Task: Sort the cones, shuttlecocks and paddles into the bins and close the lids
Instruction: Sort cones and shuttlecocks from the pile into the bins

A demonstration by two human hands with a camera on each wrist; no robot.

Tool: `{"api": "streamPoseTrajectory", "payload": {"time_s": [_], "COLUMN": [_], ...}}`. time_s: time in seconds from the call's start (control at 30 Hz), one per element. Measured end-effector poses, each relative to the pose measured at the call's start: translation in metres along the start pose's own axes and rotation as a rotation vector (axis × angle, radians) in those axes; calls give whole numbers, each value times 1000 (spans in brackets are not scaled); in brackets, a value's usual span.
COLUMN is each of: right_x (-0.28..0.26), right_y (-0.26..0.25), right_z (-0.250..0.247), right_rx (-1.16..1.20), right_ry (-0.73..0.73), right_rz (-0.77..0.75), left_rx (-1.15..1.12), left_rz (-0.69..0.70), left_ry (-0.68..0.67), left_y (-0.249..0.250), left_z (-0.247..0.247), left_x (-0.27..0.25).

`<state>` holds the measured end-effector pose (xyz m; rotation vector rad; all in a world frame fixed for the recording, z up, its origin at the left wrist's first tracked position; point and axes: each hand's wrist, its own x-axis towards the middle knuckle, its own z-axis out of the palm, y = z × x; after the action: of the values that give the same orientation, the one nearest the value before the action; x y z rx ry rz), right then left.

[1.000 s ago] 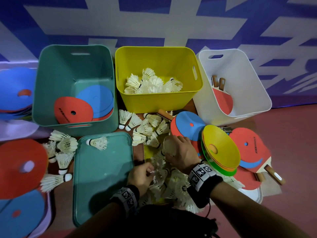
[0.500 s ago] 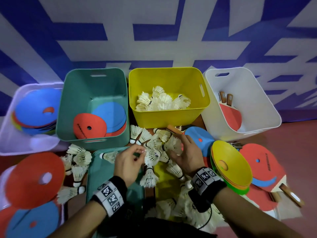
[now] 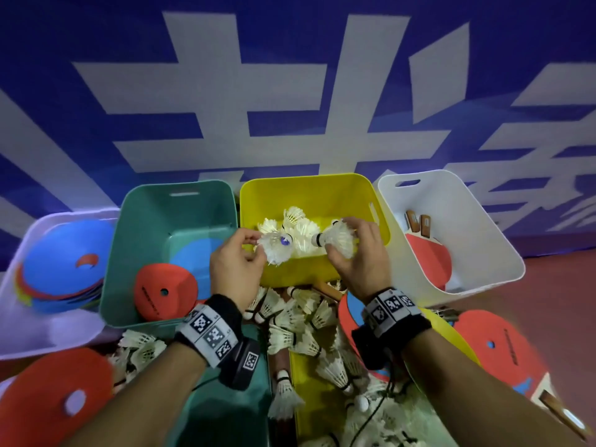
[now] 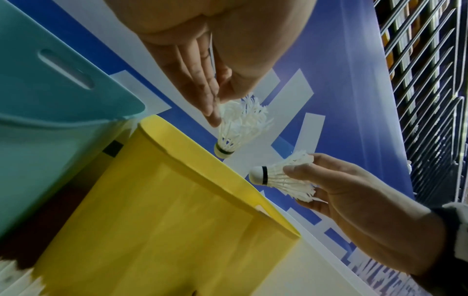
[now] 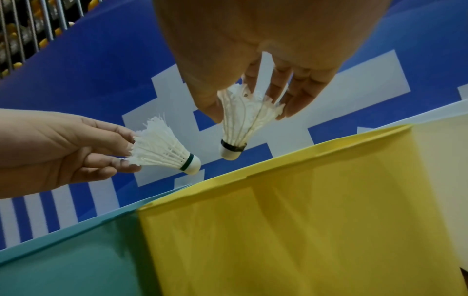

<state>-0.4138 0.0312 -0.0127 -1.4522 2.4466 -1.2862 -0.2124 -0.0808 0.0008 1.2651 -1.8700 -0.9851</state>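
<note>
We record, from the left, a green bin (image 3: 135, 253) holding a red cone (image 3: 164, 291) and a blue one. The left hand (image 3: 237, 266) pinches a shuttlecock (image 3: 277, 248) by its feathers over the yellow bin (image 3: 380, 221), which holds shuttlecocks. The right hand (image 3: 361, 256) pinches a second shuttlecock (image 3: 335, 241) there. The white bin (image 3: 483, 240) holds paddles (image 3: 425, 250).

The red floor (image 3: 554, 285) carries three bins in a row: green bin (image 3: 129, 253) at 10 o'clock, yellow bin (image 3: 290, 275) at 12, white bin (image 3: 483, 253) at 2. Loose shuttlecocks (image 3: 300, 321), a green lid (image 3: 225, 414) and red cones (image 3: 48, 398) lie nearer, at 6 to 8.
</note>
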Motion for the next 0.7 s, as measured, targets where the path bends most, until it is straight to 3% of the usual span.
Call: {"api": "streamPoseTrajectory", "payload": {"time_s": [0.3, 0.4, 0.7], "right_x": [49, 57, 24], "right_y": [24, 26, 25], "right_z": [13, 17, 28], "right_rx": [-100, -115, -84], "right_ry": [-9, 5, -95], "right_rz": [87, 120, 131], "left_rx": [102, 39, 81], "left_rz": [-12, -23, 35], "left_ry": [-1, -47, -108], "left_y": [7, 8, -13], "left_z": [34, 42, 41], "left_x": [61, 72, 35]}}
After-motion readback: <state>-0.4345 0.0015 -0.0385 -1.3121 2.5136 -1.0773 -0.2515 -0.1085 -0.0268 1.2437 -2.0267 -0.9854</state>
